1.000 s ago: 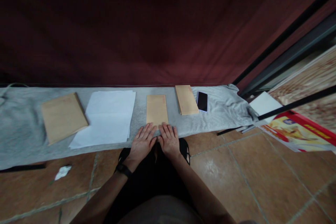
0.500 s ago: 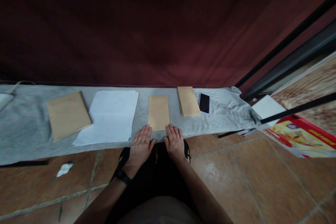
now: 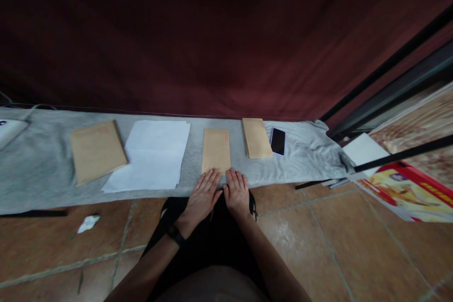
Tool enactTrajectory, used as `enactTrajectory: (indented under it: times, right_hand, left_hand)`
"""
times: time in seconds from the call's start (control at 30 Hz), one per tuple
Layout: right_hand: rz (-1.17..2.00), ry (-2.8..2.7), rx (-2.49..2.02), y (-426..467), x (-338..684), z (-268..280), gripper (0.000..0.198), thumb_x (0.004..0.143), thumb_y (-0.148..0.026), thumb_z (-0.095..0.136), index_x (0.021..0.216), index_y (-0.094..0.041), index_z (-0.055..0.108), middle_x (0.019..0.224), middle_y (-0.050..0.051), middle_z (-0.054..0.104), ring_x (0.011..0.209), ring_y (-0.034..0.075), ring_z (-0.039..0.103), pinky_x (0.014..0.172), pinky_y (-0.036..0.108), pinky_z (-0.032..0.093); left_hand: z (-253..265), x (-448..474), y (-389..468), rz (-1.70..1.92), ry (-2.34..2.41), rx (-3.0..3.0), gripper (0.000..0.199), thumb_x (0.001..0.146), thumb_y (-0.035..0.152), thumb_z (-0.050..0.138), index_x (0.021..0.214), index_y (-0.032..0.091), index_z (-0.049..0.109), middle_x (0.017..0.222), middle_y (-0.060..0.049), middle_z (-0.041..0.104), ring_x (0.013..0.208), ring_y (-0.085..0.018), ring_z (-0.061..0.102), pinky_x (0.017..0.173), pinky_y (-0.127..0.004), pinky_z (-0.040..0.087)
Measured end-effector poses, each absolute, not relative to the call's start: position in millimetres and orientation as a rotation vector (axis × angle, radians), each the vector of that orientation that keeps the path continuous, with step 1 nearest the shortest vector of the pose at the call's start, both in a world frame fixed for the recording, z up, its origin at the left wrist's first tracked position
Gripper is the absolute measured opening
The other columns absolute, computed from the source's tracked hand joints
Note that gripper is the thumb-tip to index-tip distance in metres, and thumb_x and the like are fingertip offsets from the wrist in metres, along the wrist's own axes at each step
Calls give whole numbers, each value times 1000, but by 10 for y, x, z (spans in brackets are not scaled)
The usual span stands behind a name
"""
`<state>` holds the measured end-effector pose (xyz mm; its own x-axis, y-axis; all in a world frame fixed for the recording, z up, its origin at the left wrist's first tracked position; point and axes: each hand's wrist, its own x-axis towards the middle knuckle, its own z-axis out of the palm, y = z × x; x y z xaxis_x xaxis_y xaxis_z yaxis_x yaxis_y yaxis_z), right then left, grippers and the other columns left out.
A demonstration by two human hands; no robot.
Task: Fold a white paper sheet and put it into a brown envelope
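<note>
A brown kraft envelope (image 3: 216, 150) lies flat on the grey cloth in front of me. My left hand (image 3: 203, 195) rests with its fingers stretched out, the tips on the envelope's near edge. Beside it, my right hand (image 3: 237, 193) lies flat, fingers extended, at the envelope's near right corner. Neither hand grips anything. To the left are white paper sheets (image 3: 152, 155), partly under a stack of larger brown envelopes (image 3: 98, 151). A stack of small brown envelopes (image 3: 256, 138) lies to the right, touching or nearly touching a phone (image 3: 278, 141).
Grey cloth (image 3: 304, 160) covers the long narrow table. A dark red curtain (image 3: 226, 47) hangs behind it. A white device (image 3: 10, 132) with a cable sits at the far left. Black metal bars (image 3: 406, 153) and a red-yellow box (image 3: 410, 191) stand right. Crumpled tissue (image 3: 88, 223) lies on the tiled floor.
My left hand has slid right and up onto the envelope's near edge, closer to my right hand. The whole view has shifted slightly.
</note>
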<state>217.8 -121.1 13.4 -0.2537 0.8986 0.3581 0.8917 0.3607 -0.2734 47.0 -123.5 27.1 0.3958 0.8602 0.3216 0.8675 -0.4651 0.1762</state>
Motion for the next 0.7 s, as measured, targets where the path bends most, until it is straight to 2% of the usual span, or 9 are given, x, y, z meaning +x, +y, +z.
enactTrajectory:
  times: [0.4, 0.53, 0.7]
  right_hand:
    - [40, -2190, -1555, -1203, 2187, 94, 52, 103, -28, 40, 154, -14, 36, 154, 14, 45, 144, 27, 34, 119, 52, 21]
    - [40, -2195, -1549, -1200, 2197, 71, 52, 104, -29, 38, 153, -13, 37, 154, 13, 44, 144, 28, 33, 119, 52, 21]
    - [27, -2201, -1534, -1196, 2204, 49, 52, 104, -30, 38, 153, -12, 37, 154, 14, 44, 144, 28, 33, 119, 52, 20]
  left_hand:
    - [255, 405, -1268, -472, -1641, -2564, 53, 100, 36, 42, 146, 10, 45, 153, -16, 46, 144, -27, 39, 121, -46, 29]
    - [335, 455, -1214, -415, -1665, -2575, 50, 100, 36, 43, 143, 13, 49, 147, -16, 53, 139, -28, 47, 119, -47, 30]
    - [389, 495, -1176, -306, -1615, -2579, 50, 98, 33, 45, 147, 19, 45, 145, -15, 54, 137, -30, 47, 118, -49, 30]
